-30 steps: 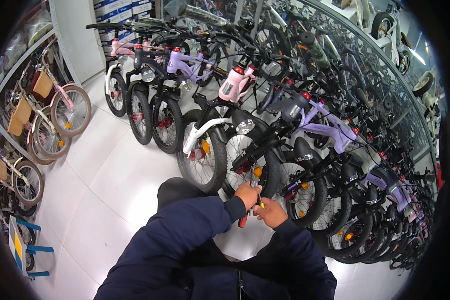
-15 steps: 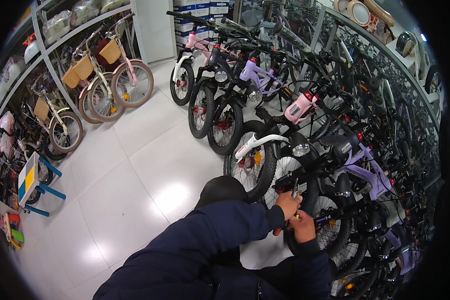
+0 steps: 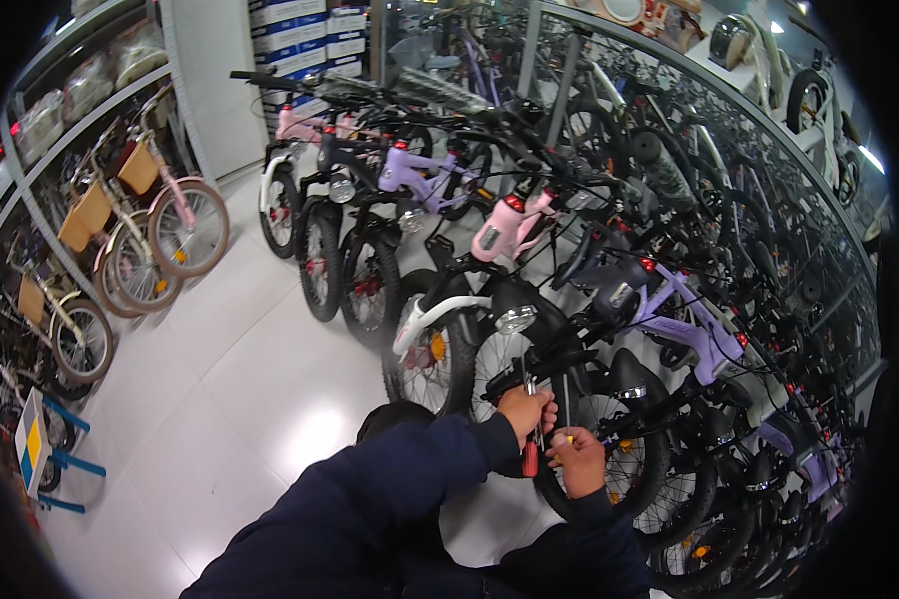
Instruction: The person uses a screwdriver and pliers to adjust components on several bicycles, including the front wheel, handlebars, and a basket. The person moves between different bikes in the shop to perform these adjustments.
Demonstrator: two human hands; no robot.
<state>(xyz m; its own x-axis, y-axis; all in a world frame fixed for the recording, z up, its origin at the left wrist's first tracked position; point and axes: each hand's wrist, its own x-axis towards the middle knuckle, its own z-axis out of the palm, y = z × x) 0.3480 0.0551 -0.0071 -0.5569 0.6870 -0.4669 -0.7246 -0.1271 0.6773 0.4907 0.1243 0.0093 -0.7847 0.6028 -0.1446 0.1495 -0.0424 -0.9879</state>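
Observation:
My left hand (image 3: 525,415) is closed round a red-handled metal tool (image 3: 530,459). Its narrow metal end rises above my fist and its red grip hangs below; it looks like pliers, but the jaws are too small to make out. Just right of it and a little nearer, my right hand (image 3: 581,467) pinches a small yellow piece (image 3: 563,439) whose kind I cannot tell. Both hands are in front of the front wheel (image 3: 619,449) of a bicycle in the tight row. A white fender (image 3: 440,314) on the neighbouring bicycle curves beyond my left hand.
Pink and purple bicycles (image 3: 704,334) crowd the right side, handlebars overlapping. Bicycles with baskets (image 3: 140,170) line the metal shelving at left. A small stool with blue legs (image 3: 65,464) lies tipped on the tiled floor (image 3: 230,399). Stacked boxes (image 3: 295,40) stand at the back.
The view has swung, so the surroundings sit further left and lower. My hands have come slightly apart, and more of the red handle shows below my left hand.

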